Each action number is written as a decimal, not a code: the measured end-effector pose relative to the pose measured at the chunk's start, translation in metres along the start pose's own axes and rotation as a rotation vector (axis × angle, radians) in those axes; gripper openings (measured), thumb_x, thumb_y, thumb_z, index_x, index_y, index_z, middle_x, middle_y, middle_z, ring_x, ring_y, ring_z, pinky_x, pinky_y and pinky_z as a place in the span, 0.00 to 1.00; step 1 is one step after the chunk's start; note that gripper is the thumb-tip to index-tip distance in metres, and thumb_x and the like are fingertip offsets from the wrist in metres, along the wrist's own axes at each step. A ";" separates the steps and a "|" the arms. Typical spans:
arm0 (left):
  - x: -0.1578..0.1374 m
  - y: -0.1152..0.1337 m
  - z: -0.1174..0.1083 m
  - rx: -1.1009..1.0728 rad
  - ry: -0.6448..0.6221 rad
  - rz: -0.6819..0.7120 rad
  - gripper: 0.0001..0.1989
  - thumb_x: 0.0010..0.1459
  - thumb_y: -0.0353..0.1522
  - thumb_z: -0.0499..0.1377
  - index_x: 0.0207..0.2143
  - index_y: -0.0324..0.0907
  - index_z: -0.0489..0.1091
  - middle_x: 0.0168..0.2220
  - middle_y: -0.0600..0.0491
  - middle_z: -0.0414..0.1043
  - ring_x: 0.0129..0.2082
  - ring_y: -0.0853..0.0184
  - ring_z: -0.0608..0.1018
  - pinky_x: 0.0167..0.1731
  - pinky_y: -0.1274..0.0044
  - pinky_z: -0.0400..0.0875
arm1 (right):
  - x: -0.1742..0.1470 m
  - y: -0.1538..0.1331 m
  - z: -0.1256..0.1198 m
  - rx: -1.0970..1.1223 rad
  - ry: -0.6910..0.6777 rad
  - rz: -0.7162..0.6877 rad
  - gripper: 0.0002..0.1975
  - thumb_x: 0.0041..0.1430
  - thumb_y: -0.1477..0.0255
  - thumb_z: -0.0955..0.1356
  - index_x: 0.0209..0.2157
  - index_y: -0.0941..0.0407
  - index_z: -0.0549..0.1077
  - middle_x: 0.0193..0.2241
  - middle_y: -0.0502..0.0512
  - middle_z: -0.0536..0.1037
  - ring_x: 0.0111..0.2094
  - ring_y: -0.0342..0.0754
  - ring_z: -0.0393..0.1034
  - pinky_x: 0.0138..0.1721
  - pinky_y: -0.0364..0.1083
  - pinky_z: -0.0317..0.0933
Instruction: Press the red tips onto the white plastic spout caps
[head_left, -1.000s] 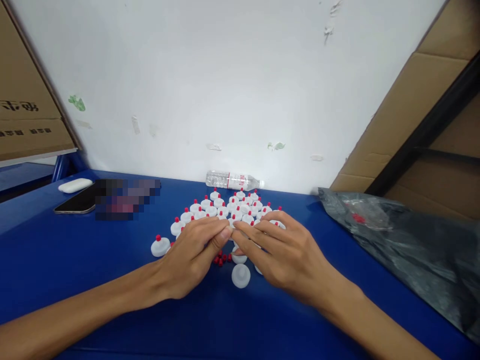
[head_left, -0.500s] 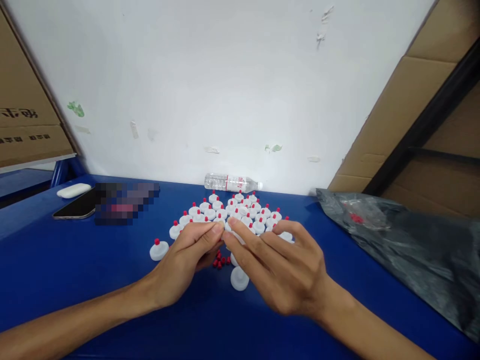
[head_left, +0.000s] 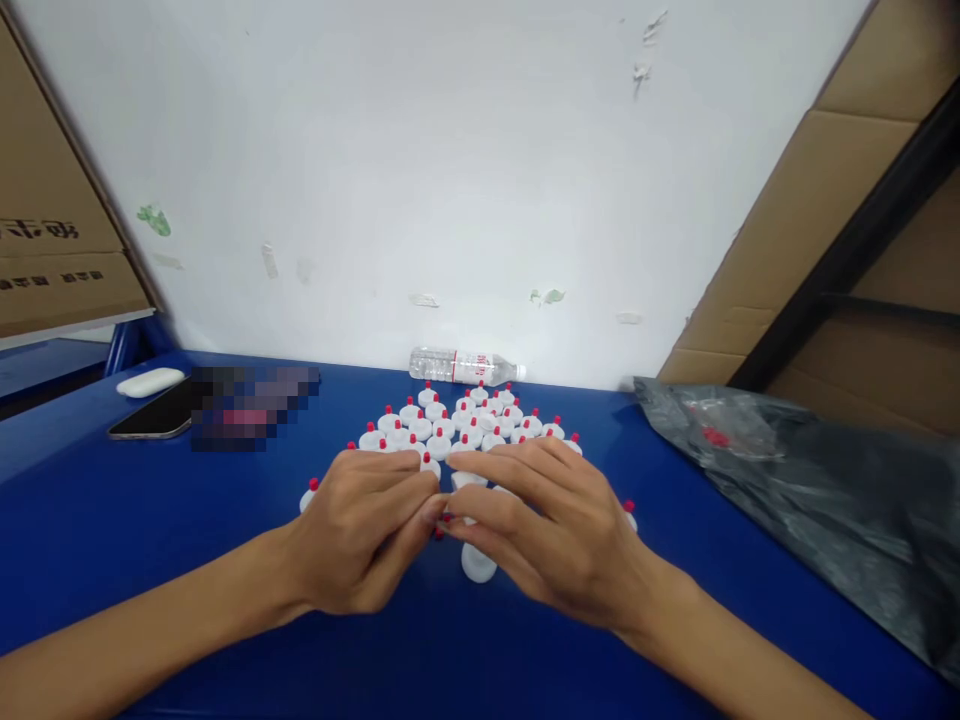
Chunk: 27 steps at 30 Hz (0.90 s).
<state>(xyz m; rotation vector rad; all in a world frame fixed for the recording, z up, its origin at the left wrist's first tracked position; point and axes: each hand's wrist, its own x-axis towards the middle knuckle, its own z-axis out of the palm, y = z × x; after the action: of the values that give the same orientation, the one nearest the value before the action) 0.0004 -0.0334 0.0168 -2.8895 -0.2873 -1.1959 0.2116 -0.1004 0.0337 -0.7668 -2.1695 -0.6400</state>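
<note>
Left grip [head_left: 360,535] and right grip [head_left: 555,520] seemingly touch near white caps [head_left: 442,428].

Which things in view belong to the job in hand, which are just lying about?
Job, likely:
White round plastic caps with red tips
White round plastic disc, no tip visible
Small red plastic pieces, between left hand and right hand
Possibly clear plastic bag showing red pieces

Lying about, likely:
Clear cylindrical plastic bottle
Flat black phone
Rounded white object
Dark grey plastic sheeting
</note>
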 end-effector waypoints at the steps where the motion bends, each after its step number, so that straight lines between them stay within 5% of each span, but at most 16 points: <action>1: -0.001 -0.001 0.000 0.022 0.004 0.015 0.09 0.66 0.27 0.49 0.30 0.43 0.59 0.22 0.57 0.61 0.22 0.69 0.62 0.25 0.74 0.55 | -0.001 0.001 0.000 0.016 -0.001 0.006 0.07 0.66 0.70 0.70 0.45 0.56 0.73 0.43 0.54 0.82 0.39 0.47 0.75 0.41 0.47 0.63; 6: 0.003 -0.005 -0.004 0.083 -0.061 0.030 0.08 0.69 0.37 0.54 0.41 0.41 0.63 0.28 0.56 0.65 0.25 0.69 0.66 0.24 0.76 0.56 | -0.004 0.008 -0.001 0.036 -0.033 0.038 0.08 0.64 0.68 0.71 0.42 0.57 0.72 0.38 0.53 0.81 0.35 0.46 0.73 0.39 0.47 0.63; 11: 0.008 -0.007 -0.008 -0.007 -0.166 0.054 0.11 0.69 0.26 0.46 0.32 0.43 0.59 0.25 0.57 0.61 0.24 0.69 0.63 0.23 0.75 0.53 | -0.001 0.008 -0.001 0.035 -0.041 -0.009 0.06 0.65 0.67 0.70 0.40 0.55 0.73 0.36 0.52 0.81 0.34 0.45 0.70 0.37 0.47 0.61; 19: 0.019 0.006 -0.016 -0.580 -0.247 -0.414 0.20 0.72 0.35 0.45 0.24 0.42 0.52 0.22 0.60 0.49 0.21 0.73 0.56 0.23 0.78 0.53 | 0.005 0.006 -0.014 -0.183 0.076 -0.152 0.06 0.64 0.75 0.68 0.37 0.50 0.78 0.38 0.50 0.83 0.34 0.45 0.67 0.38 0.48 0.61; 25: 0.023 0.015 -0.017 -0.856 -0.296 -0.600 0.23 0.70 0.43 0.46 0.22 0.43 0.51 0.22 0.59 0.47 0.21 0.72 0.53 0.19 0.77 0.51 | 0.008 -0.004 -0.023 -0.361 0.120 -0.228 0.08 0.65 0.71 0.68 0.33 0.43 0.77 0.40 0.40 0.83 0.31 0.44 0.64 0.38 0.48 0.60; 27: 0.024 0.013 -0.019 -0.953 -0.285 -0.628 0.23 0.69 0.43 0.46 0.22 0.43 0.50 0.21 0.59 0.46 0.20 0.72 0.51 0.17 0.77 0.50 | 0.003 -0.001 -0.032 -0.320 0.054 -0.151 0.07 0.64 0.70 0.69 0.36 0.40 0.76 0.43 0.37 0.82 0.30 0.44 0.64 0.38 0.48 0.59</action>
<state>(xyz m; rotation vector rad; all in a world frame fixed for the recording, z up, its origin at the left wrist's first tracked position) 0.0058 -0.0441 0.0477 -4.0094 -0.9016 -1.1890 0.2243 -0.1206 0.0547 -0.7427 -2.1150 -1.0924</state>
